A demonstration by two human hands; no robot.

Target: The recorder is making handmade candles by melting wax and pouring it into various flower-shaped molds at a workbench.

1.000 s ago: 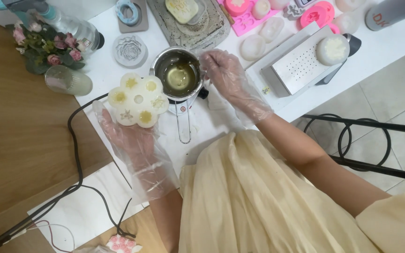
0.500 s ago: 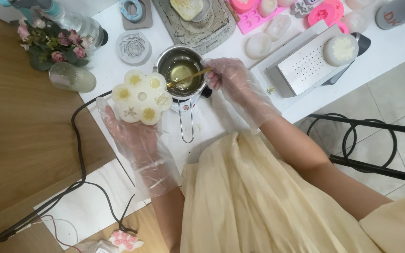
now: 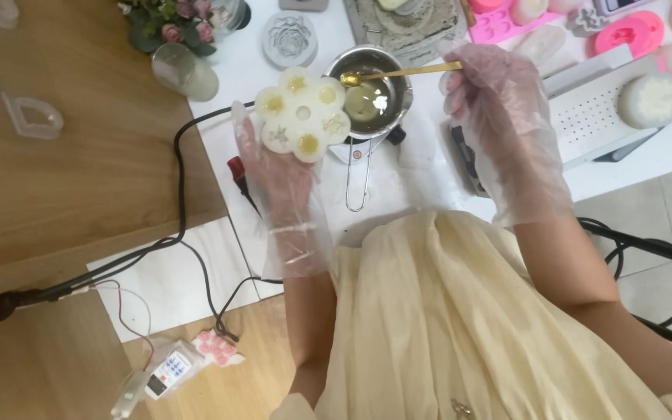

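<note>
The left hand (image 3: 278,167) holds a white flower mold (image 3: 302,114) flat, fingers closed under it, at 9 o'clock from the pot (image 3: 371,93). The right hand (image 3: 491,93) pinches a gold spoon (image 3: 398,74), its bowl at the pot's rim. This looks like the filling step. Next, the spoon needs a steady tip over one cup.

Small white handheld device (image 3: 166,371) with pale screen, blue buttons, on floor bottom left; possibly thermometer.

Flowers (image 3: 171,25), pink mould (image 3: 507,19), black cable (image 3: 180,171)
</note>
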